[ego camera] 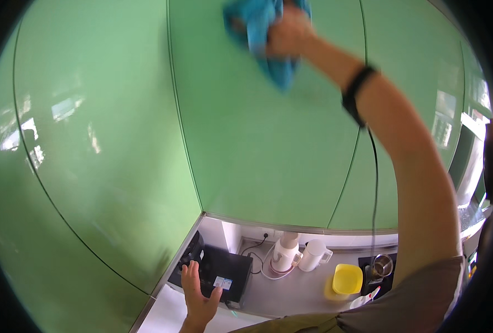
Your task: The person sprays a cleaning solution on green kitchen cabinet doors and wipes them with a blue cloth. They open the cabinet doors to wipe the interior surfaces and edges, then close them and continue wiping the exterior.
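Observation:
My right hand point(291, 35) is raised at the top of the view, gripping a blue cloth point(260, 31) against a glossy green cabinet door point(267, 158). Both hand and cloth are blurred, and the cloth's upper edge is cut off. A black band point(356, 95) circles my right wrist, and a thin dark cable point(376, 179) hangs below it. My left hand point(200, 293) is low down with fingers apart and nothing in it. In the view it overlaps a black box-shaped appliance point(225, 266) bearing a label; whether they touch cannot be told.
Under the cabinets, the countertop point(271, 293) holds a white blender point(285, 256), a white kettle point(313, 254), a yellow plastic container point(347, 279), a metal cup point(382, 265) and a white-and-red bottle point(363, 299). More green doors point(92, 183) meet in a corner at left.

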Demonstrator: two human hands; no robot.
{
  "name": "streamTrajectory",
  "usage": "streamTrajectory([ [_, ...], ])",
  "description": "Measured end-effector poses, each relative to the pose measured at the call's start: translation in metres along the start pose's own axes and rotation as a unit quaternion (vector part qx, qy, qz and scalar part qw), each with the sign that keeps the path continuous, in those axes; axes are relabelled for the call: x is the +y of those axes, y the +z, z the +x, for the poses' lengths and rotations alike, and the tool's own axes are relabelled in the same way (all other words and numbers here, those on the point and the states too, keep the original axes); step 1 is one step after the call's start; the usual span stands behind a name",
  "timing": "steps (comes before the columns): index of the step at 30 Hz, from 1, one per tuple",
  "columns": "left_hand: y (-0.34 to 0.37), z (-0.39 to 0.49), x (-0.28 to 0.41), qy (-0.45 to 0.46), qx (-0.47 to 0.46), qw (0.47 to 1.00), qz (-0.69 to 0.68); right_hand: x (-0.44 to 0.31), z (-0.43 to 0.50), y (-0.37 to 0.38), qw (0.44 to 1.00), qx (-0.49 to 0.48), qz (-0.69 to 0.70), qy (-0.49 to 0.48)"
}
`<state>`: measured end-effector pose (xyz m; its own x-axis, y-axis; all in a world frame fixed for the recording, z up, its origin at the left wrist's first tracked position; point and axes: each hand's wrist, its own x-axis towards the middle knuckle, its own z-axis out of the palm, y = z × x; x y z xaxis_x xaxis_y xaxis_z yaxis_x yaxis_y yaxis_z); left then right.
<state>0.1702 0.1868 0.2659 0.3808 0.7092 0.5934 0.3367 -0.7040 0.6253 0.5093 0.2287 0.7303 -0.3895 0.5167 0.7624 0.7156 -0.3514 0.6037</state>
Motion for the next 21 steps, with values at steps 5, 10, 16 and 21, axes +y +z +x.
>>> streamTrajectory([
  [5, 0.028, -0.006, 0.010, -0.023, 0.001, 0.999, -0.037, 0.007, 0.067, -0.020, 0.990, -0.057, -0.035, 0.127],
  [10, 0.040, 0.002, 0.023, 0.013, -0.058, 0.997, -0.039, -0.092, -0.083, 0.080, 0.986, 0.106, 0.005, -0.132],
  [16, 0.041, 0.005, 0.030, 0.051, -0.089, 0.993, -0.061, -0.155, -0.357, 0.082, 0.867, -0.376, 0.117, -0.305],
  [21, 0.048, 0.012, 0.032, 0.069, -0.115, 0.987, -0.086, -0.045, -0.306, 0.030, 0.941, -0.318, 0.105, -0.056],
])
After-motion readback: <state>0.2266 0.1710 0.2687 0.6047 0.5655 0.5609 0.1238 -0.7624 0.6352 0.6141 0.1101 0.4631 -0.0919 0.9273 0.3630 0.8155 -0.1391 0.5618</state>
